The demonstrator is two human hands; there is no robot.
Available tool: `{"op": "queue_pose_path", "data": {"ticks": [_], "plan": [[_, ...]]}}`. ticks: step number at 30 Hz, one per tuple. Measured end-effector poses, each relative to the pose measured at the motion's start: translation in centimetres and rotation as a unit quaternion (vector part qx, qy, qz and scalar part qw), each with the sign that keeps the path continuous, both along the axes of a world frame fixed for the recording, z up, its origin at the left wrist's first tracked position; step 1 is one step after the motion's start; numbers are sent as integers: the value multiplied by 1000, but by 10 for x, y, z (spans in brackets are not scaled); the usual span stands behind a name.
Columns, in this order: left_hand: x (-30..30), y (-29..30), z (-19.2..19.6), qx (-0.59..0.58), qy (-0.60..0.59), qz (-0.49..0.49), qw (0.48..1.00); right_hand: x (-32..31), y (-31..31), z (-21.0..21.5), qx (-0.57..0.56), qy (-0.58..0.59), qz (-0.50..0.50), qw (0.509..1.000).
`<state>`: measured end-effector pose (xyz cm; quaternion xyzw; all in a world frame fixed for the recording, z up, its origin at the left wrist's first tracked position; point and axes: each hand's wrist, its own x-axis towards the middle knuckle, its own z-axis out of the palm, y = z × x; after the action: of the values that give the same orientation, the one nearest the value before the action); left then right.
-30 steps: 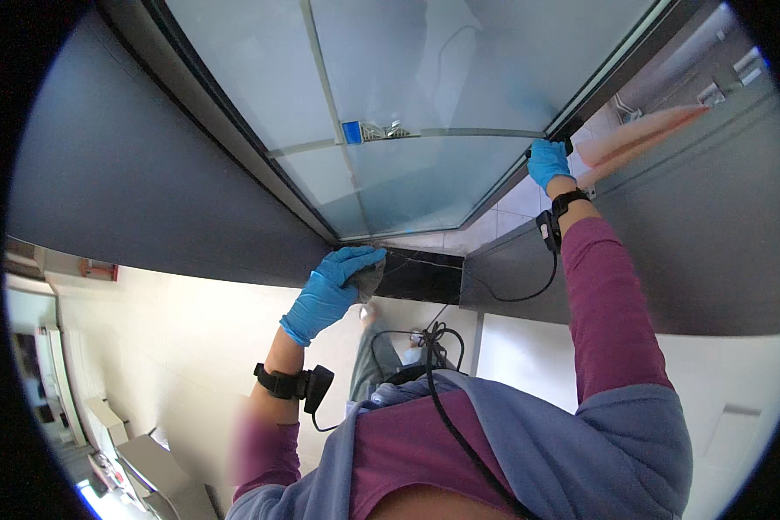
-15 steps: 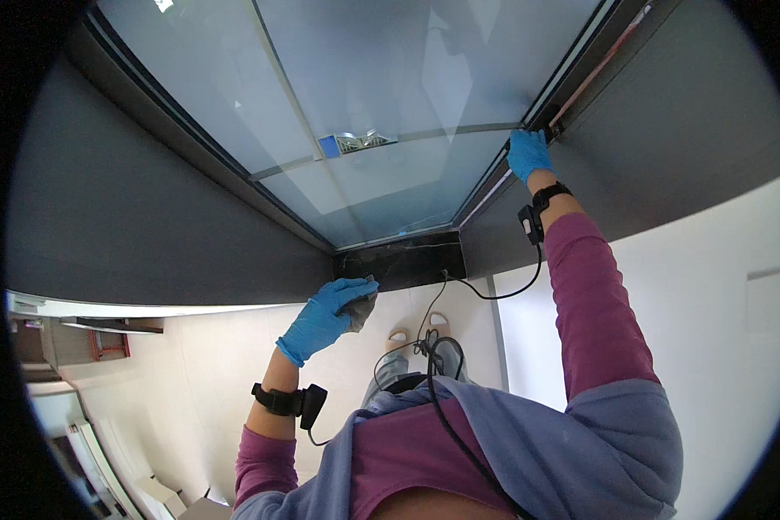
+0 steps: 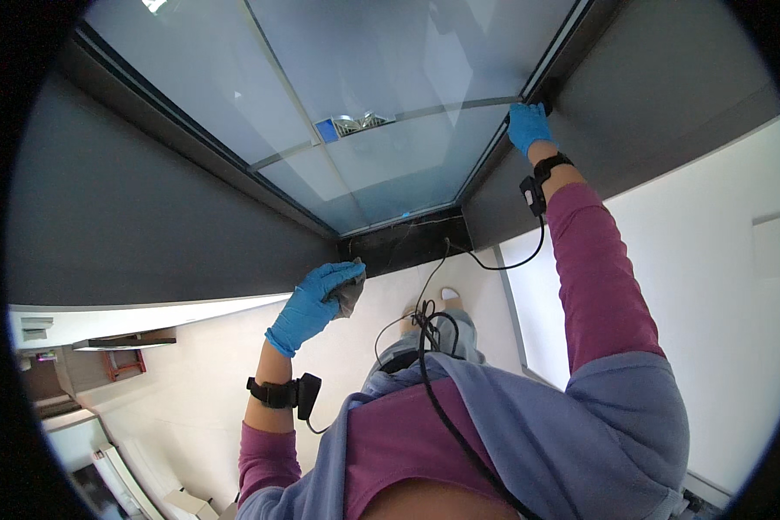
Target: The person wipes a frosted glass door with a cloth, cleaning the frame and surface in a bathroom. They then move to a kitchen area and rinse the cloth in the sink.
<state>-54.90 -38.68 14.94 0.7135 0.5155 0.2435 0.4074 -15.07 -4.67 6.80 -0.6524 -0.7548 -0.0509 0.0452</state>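
Note:
My left hand (image 3: 306, 305), in a blue glove, is closed around a crumpled grey cloth (image 3: 348, 295), held in front of the dark left wall panel. My right hand (image 3: 529, 127), also blue-gloved, reaches far out to the right side of a glass door (image 3: 407, 169). Its fingers curl at the door's dark frame, beside a small black part that they mostly cover. The pale glass is divided by thin metal bars and carries a blue and silver sticker (image 3: 353, 127).
Dark panels (image 3: 165, 208) flank the door on both sides. A black stone sill (image 3: 407, 244) lies at its foot. A black cable (image 3: 433, 390) hangs down my front to the wrist straps. Behind the left panel, a reddish-brown stool (image 3: 125, 364) stands on the pale floor.
The narrow gap along the door's right edge has closed, with my right hand still there. My left hand has shifted slightly left and up with the cloth. My feet have moved.

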Motion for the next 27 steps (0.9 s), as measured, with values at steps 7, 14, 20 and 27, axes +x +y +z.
{"op": "queue_pose_path", "data": {"ticks": [7, 14, 20, 27], "plan": [[-7, 0, -5, 30, 34, -26, 999, 5, -12, -12, 79, 11, 16, 997], [-11, 1, -19, -14, 31, -47, 998, 10, -31, 4, 21, 78, 5, 997], [16, -6, -17, -23, -1, -105, 994, 19, -100, 1, 229, 138, 67, 961], [88, -20, -21, -99, -31, -230, 968, 60, -318, -35, 7, 215, 104, 971]]}}
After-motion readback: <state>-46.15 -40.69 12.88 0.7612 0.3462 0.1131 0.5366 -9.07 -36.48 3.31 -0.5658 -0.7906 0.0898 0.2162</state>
